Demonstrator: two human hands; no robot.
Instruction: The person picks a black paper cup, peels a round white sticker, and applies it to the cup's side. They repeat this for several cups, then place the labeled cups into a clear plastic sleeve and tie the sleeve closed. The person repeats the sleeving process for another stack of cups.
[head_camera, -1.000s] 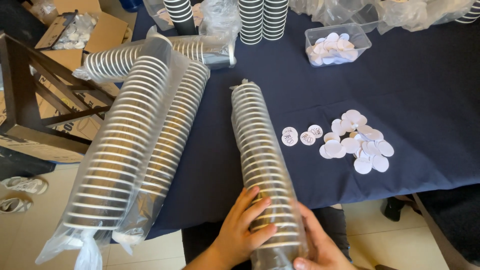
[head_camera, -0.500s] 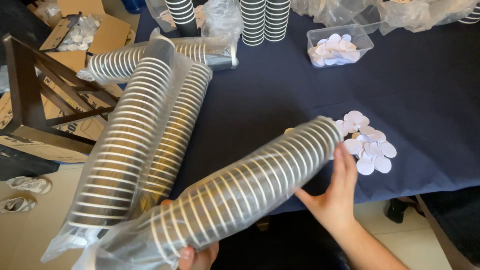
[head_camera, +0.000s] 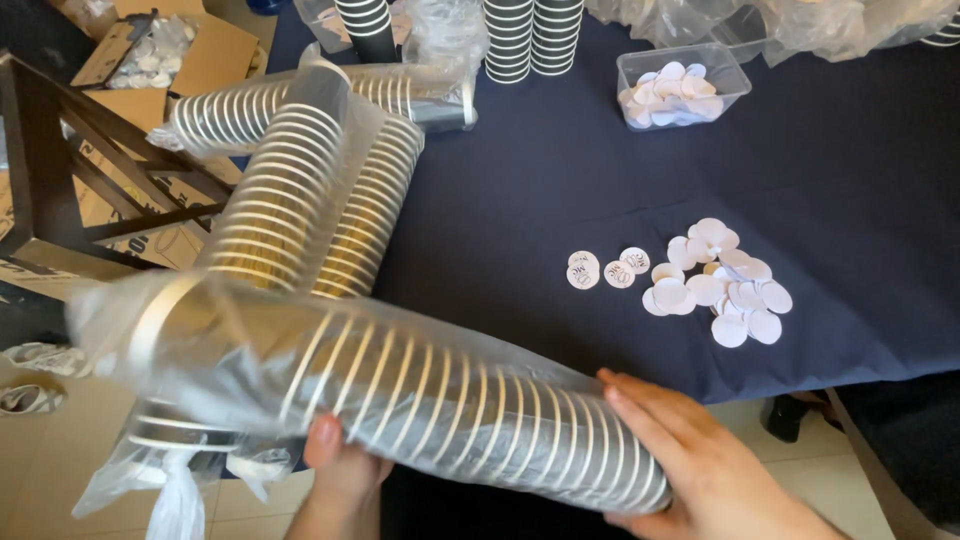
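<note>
You hold a long sleeve of stacked dark paper cups with pale rims, wrapped in clear plastic (head_camera: 400, 400), across your body at the near edge of the bench (head_camera: 850, 180), which is covered with a dark blue cloth. Its long axis runs almost crosswise, the left end raised and blurred, the right end lower and nearer you. Your left hand (head_camera: 345, 465) supports it from beneath, thumb up against the wrap. Your right hand (head_camera: 700, 465) is wrapped around the right end, fingers spread over the plastic. Beyond it, three more wrapped cup sleeves (head_camera: 300, 200) lie on the bench's left side, and loose white round paper discs (head_camera: 715, 285) lie to the right.
</note>
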